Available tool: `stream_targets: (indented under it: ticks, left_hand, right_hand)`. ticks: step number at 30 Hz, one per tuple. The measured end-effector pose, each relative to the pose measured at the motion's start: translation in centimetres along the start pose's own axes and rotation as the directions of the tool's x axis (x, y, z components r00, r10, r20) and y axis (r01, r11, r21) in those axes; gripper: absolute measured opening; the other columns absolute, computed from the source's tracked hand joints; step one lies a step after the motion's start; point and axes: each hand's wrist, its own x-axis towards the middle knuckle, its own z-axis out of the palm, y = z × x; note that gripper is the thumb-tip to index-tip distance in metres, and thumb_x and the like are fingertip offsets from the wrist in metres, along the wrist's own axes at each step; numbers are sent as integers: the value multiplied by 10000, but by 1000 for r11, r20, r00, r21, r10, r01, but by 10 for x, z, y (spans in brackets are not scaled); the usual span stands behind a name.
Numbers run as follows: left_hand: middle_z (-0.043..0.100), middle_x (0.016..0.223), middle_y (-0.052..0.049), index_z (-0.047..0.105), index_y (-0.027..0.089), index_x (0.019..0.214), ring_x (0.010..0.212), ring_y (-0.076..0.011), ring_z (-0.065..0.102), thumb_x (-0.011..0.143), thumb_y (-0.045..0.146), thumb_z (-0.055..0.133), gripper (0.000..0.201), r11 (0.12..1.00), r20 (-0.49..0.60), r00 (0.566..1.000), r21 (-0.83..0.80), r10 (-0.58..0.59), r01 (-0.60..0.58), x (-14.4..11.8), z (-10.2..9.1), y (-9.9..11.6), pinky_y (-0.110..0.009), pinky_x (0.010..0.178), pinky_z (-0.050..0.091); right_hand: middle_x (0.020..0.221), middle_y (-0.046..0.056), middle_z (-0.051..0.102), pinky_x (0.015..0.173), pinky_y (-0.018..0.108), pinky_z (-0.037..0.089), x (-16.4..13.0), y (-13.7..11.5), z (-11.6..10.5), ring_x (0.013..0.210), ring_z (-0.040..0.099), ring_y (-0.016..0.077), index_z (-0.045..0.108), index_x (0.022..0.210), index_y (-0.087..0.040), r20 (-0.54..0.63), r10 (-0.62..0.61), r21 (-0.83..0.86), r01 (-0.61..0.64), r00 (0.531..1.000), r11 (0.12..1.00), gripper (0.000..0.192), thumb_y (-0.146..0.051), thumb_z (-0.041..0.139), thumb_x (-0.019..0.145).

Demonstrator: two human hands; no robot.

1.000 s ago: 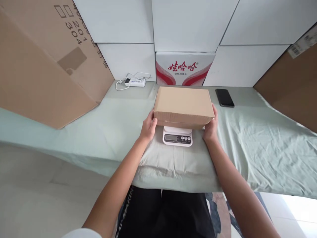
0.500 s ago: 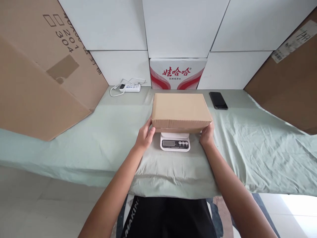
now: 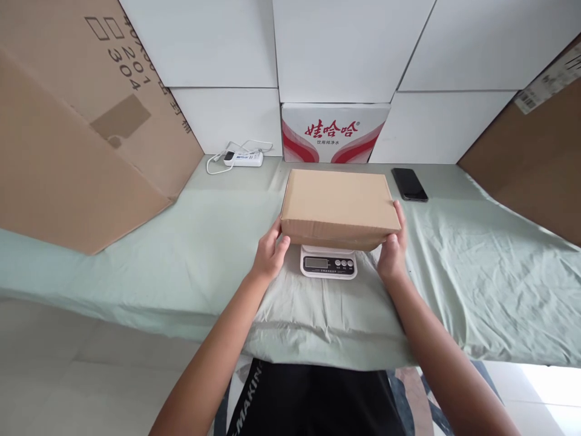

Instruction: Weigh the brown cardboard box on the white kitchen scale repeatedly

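A brown cardboard box (image 3: 340,200) is held between my two hands over a white digital kitchen scale (image 3: 329,265). My left hand (image 3: 270,251) grips the box's near left corner, thumb at the front and fingers along the side. At the near right corner, my right hand (image 3: 394,248) has its thumb low on the front and its fingers up along the right side. The scale's display and buttons show in front of the box; its platform is mostly hidden underneath. Whether the box touches the platform I cannot tell.
A green cloth (image 3: 204,242) covers the table. Behind the box stands a white-and-red carton (image 3: 336,133). A black phone (image 3: 410,184) lies at the back right, a white power strip (image 3: 244,158) with its cable at the back left. Large cardboard sheets (image 3: 91,151) flank both sides.
My right hand has shifted its hold, its fingers now reaching higher up the box's right side. The box's right end sits slightly nearer me. The whole view has moved a little.
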Motion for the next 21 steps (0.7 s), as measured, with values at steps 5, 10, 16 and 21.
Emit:
stream_targets:
  ticks: [5,10,16,21]
  left_hand:
    - [846,1361,-154,708,220,1472,1384,-366,759,1060,768,527,709,1000,-29,999,21,-20,21,-4,5,2,-521,1198,625]
    - [788,1521,-165,659,239,1540,1535,-384,686,1043,724,602,697,998,1,999,-38,-48,48,5,1,19,-552,1260,599]
    - [744,1596,-131,708,250,1451,1597,-359,634,1060,739,565,642,988,-32,999,-150,-34,29,70,1,34,-533,1330,552]
    - [709,1633,-149,642,227,1501,1596,-337,628,1062,816,446,760,973,-90,986,-201,-137,117,113,33,-11,-518,1348,517]
  right_hand:
    - [1836,79,492,1462,686,304,5,-11,2,1736,430,414,478,1752,-357,-33,32,-7,-32,999,999,841,-799,539,1039]
    - [1818,50,491,1472,711,280,15,-33,-3,1748,390,412,488,1713,-399,-18,88,37,-87,996,995,775,-754,585,1031]
    - [1794,-11,475,1446,748,330,76,-30,5,1762,346,447,455,1676,-509,-6,14,113,-13,1000,994,828,-794,675,930]
    - [1893,48,327,1485,711,212,106,13,42,1787,295,426,286,1778,-411,-73,30,121,-21,997,992,1089,-861,670,864]
